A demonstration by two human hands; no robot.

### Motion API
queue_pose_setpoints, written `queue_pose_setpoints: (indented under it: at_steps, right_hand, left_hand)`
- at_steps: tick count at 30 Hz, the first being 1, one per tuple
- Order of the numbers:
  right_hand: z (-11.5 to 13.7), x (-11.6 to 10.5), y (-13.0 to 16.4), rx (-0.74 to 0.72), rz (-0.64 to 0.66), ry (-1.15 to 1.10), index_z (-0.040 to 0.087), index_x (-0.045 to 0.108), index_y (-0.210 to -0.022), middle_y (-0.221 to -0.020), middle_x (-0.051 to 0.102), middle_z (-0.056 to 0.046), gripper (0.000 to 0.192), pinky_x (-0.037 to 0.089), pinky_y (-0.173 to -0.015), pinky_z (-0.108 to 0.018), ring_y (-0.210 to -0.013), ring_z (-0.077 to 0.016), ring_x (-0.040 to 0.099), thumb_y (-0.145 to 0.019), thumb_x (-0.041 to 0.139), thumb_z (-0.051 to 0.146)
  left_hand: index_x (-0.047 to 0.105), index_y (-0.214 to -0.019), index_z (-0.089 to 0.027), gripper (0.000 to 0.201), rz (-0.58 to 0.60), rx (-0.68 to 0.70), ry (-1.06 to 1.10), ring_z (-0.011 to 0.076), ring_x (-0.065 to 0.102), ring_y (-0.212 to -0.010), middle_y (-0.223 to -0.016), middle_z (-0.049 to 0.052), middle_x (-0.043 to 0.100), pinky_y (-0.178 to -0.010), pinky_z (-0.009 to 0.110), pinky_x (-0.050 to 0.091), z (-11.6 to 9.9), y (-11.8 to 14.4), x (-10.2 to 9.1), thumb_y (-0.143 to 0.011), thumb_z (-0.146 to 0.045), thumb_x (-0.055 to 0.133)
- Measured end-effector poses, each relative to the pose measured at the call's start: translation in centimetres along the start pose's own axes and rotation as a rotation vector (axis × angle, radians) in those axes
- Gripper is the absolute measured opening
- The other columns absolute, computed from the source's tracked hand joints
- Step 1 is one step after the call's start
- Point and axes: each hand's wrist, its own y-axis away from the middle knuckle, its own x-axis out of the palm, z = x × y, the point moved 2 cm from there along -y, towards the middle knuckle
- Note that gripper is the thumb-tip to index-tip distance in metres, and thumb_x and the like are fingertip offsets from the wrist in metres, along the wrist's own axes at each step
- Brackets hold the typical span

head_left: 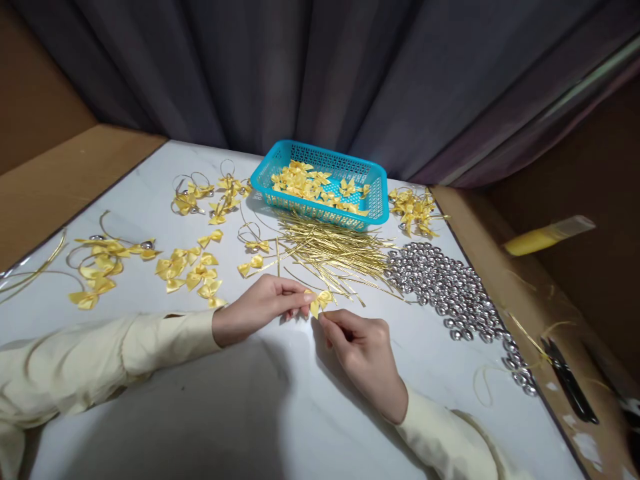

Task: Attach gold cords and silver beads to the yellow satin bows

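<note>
White desk (320, 433), silver beads (440, 280) along right edge; my left hand (265, 307) pointing rightward, right hand (367, 350) angled inward, both pinching a yellow bow (321, 300); room nearward.

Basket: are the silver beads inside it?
No, the beads lie spread on the table outside the basket, which holds yellow bows.

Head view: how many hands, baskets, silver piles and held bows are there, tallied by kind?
Hands (left hand, right hand): 2
Basket: 1
Silver pile: 1
Held bow: 1
Total: 5
</note>
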Motion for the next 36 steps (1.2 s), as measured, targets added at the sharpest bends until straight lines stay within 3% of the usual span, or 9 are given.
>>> queue_pose_setpoints:
  at_steps: [6,12,36]
  right_hand:
    - [-0.17,0.72,-0.09,0.152,0.001,-0.189,0.015,0.06,-0.059,-0.048,0.055,0.001,0.027,0.036,-0.049,-0.02,-0.046,-0.0082,0.044,-0.082,0.049,0.023]
    - [-0.21,0.99,-0.13,0.217,-0.007,-0.298,0.014,0.06,-0.06,-0.047,0.053,0.002,0.024,0.034,-0.047,-0.02,-0.045,-0.0077,0.041,-0.081,0.052,0.024]
    - [-0.4,0.66,-0.42,0.258,0.028,-0.292,0.014,0.056,-0.054,-0.045,0.049,0.002,0.024,0.032,-0.046,-0.02,-0.044,-0.0077,0.04,-0.077,0.053,0.02]
  left_hand:
    - [0.06,-0.059,-0.013,0.033,-0.083,-0.008,0.022,0.0088,0.039,-0.052,-0.055,-0.001,0.053,-0.053,0.022,0.033,-0.28,0.21,0.49,-0.076,-0.04,0.059]
    - [0.059,-0.058,-0.013,0.032,-0.132,-0.008,0.013,0.0087,0.038,-0.052,-0.055,-0.001,0.053,-0.052,0.022,0.033,-0.11,0.3,0.61,-0.075,-0.04,0.06]
    - [0.065,-0.064,-0.011,0.031,-0.158,0.012,-0.157,0.0088,0.039,-0.052,-0.061,0.003,0.06,-0.049,0.021,0.032,0.46,0.93,0.82,-0.079,-0.037,0.055]
